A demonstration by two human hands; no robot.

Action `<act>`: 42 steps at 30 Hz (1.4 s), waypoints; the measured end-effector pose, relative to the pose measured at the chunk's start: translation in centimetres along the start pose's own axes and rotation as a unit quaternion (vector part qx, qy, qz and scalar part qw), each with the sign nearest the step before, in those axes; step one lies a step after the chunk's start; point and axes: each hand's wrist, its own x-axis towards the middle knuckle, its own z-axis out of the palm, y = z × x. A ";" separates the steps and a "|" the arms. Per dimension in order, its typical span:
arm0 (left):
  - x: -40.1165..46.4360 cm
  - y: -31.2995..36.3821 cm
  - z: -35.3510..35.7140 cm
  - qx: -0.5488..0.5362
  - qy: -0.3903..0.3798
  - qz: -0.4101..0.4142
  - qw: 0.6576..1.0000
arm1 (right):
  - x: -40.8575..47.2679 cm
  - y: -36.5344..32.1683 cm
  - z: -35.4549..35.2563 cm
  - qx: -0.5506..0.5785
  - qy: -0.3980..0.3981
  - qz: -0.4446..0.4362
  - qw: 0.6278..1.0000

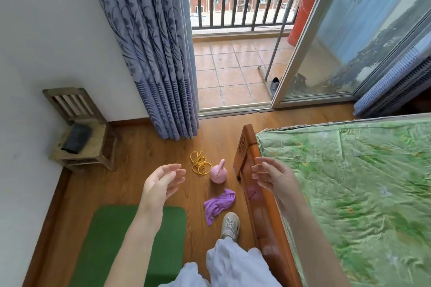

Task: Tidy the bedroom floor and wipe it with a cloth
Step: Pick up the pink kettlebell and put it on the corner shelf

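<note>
- The left hand [161,182] and the right hand [270,176] are both held in the air, fingers loose, grasping nothing.
- The crumpled purple cloth [218,205] lies on the wooden floor [140,158], beside the bed frame [256,193].
- Near it: a smooth pink bottle [218,173] and a coiled yellow cord [200,162].

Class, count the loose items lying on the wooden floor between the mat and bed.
3: yellow cord farthest, pink object beside it, purple cloth nearest the shoe. More may hide under the bed.

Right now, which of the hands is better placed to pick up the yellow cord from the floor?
Probably the left hand. It hovers open just beside the yellow cord, with bare floor between them. The right hand is over the bed frame, and the pink object lies between it and the cord.
</note>
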 end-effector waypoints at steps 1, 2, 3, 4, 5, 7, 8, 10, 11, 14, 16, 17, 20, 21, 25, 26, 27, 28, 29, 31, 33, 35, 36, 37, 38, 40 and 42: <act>1.2 0.3 0.5 0.008 0.004 -0.002 1.000 | 1.4 -0.6 0.0 0.000 -0.003 0.000 1.000; 2.3 0.6 1.1 0.013 0.007 -0.004 1.000 | 2.8 -1.2 0.0 0.001 -0.006 0.001 1.000; 3.5 1.0 1.8 0.016 0.008 -0.007 1.000 | 4.2 -1.8 0.1 0.003 -0.008 0.001 1.000; 4.7 1.3 2.4 0.019 0.008 -0.010 1.000 | 5.7 -2.3 0.0 0.005 -0.011 0.001 1.000; 5.8 1.6 3.0 0.021 0.009 -0.013 1.000 | 7.1 -2.7 0.0 0.006 -0.012 0.002 1.000; 8.0 2.0 4.3 0.019 0.015 -0.021 0.999 | 9.8 -3.3 -0.2 0.004 -0.014 0.008 1.000; 8.9 2.2 4.9 0.016 0.019 -0.025 0.999 | 11.0 -3.4 -0.3 0.002 -0.015 0.013 1.000; 10.7 2.4 6.0 0.016 0.024 -0.036 0.999 | 13.1 -3.6 -0.6 -0.005 -0.017 0.029 0.999; 11.5 2.5 6.5 0.018 0.028 -0.042 0.999 | 14.0 -3.6 -0.7 -0.011 -0.020 0.038 0.999; 13.6 2.1 8.0 0.034 0.039 -0.050 0.997 | 16.5 -3.1 -1.0 -0.025 -0.031 0.061 0.997; 14.8 1.7 9.0 0.063 0.051 -0.052 0.995 | 18.1 -2.6 -1.1 -0.031 -0.039 0.075 0.996; 15.3 1.5 9.4 0.076 0.055 -0.052 0.994 | 18.8 -2.3 -1.2 -0.035 -0.043 0.082 0.995; 16.2 0.9 10.2 0.097 0.056 -0.063 0.992 | 20.3 -1.4 -1.1 -0.052 -0.049 0.104 0.992; 16.5 0.7 10.3 0.100 0.056 -0.065 0.991 | 20.6 -1.1 -1.1 -0.052 -0.052 0.111 0.991; 17.6 -0.2 10.3 0.109 0.059 -0.079 0.989 | 21.6 0.3 -1.1 -0.055 -0.057 0.133 0.988; 17.9 -0.5 10.2 0.112 0.058 -0.082 0.989 | 21.9 0.7 -1.2 -0.059 -0.058 0.138 0.987; 18.2 -0.7 10.1 0.114 0.056 -0.086 0.988 | 22.1 1.2 -1.2 -0.062 -0.057 0.146 0.986; 18.6 -1.0 9.9 0.116 0.055 -0.091 0.988 | 22.3 1.6 -1.2 -0.065 -0.054 0.154 0.984; 19.0 -1.3 9.7 0.117 0.053 -0.096 0.987 | 22.5 2.2 -1.2 -0.069 -0.051 0.161 0.983; 19.9 -2.1 9.3 0.120 0.047 -0.105 0.986 | 22.9 3.2 -1.1 -0.070 -0.045 0.171 0.982; 21.0 -3.0 9.0 0.124 0.040 -0.116 0.985 | 23.5 4.3 -1.0 -0.063 -0.040 0.177 0.981; 22.2 -4.1 8.9 0.131 0.030 -0.129 0.982 | 24.2 5.7 -0.8 -0.058 -0.023 0.167 0.984; 23.0 -4.8 8.9 0.136 0.023 -0.136 0.981 | 24.6 6.7 -0.7 -0.057 -0.009 0.158 0.986; 23.7 -5.5 8.9 0.139 0.015 -0.143 0.980 | 25.0 7.8 -0.6 -0.056 0.003 0.152 0.987; 24.4 -6.2 9.0 0.141 0.008 -0.151 0.978 | 25.4 9.0 -0.6 -0.054 0.011 0.154 0.987; 25.9 -7.9 9.0 0.140 -0.005 -0.166 0.976 | 26.2 11.5 -0.4 -0.050 0.017 0.173 0.984; 27.3 -9.7 9.1 0.137 -0.012 -0.180 0.974 | 27.3 13.5 -0.1 -0.059 0.009 0.193 0.979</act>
